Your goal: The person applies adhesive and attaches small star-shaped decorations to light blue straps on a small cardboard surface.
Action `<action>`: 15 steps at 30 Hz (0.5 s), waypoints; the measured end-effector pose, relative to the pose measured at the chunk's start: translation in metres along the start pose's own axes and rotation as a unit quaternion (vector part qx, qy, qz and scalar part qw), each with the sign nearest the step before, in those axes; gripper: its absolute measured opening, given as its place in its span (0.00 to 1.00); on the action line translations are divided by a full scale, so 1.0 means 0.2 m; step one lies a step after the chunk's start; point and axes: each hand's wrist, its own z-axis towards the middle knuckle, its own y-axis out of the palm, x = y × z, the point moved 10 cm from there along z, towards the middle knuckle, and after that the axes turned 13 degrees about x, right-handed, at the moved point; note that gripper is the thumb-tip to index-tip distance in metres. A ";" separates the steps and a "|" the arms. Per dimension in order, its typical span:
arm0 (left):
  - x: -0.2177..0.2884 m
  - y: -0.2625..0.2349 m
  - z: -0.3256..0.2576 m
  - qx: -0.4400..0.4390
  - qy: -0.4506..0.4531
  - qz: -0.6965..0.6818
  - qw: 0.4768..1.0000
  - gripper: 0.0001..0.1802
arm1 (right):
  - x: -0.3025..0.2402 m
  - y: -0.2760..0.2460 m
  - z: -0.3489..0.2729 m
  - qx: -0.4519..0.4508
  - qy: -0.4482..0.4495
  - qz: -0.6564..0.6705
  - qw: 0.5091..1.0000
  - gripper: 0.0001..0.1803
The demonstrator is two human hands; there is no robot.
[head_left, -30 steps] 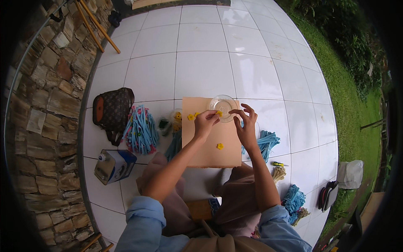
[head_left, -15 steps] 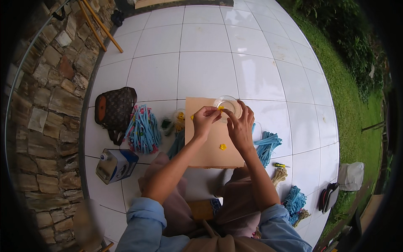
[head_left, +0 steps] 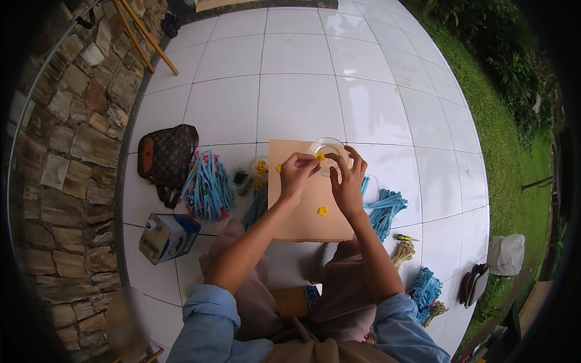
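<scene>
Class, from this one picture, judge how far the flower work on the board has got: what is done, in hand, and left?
Done: bundles of blue strips lie finished-looking beside the board. In hand: the left hand and right hand meet over a small yellow flower by the clear dish. Left: another yellow flower lies loose on the board, and more yellow bits sit in a bag.

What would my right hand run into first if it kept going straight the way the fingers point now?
Most likely the clear round dish at the board's far edge: the right hand's fingertips already reach its rim, though depth is hard to judge. Beyond it lies only white tile floor.
</scene>
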 end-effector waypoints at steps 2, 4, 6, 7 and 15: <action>-0.03 -0.04 0.03 0.011 -0.005 0.025 1.000 0.06 | 0.09 -0.02 0.01 0.002 0.086 0.083 0.993 0.15; -0.06 -0.11 0.07 0.010 -0.008 0.092 0.996 0.06 | 0.23 0.03 0.00 -0.021 0.124 0.109 0.986 0.13; -0.09 -0.25 0.17 -0.017 0.059 0.201 0.978 0.05 | 0.28 0.11 -0.02 -0.078 0.136 0.108 0.982 0.13; -0.11 -0.28 0.18 -0.016 0.066 0.244 0.967 0.05 | 0.33 0.14 -0.04 -0.105 0.145 0.100 0.979 0.13; -0.08 -0.41 0.18 0.006 0.237 0.423 0.874 0.06 | 0.38 0.24 -0.14 -0.115 0.032 -0.135 0.984 0.19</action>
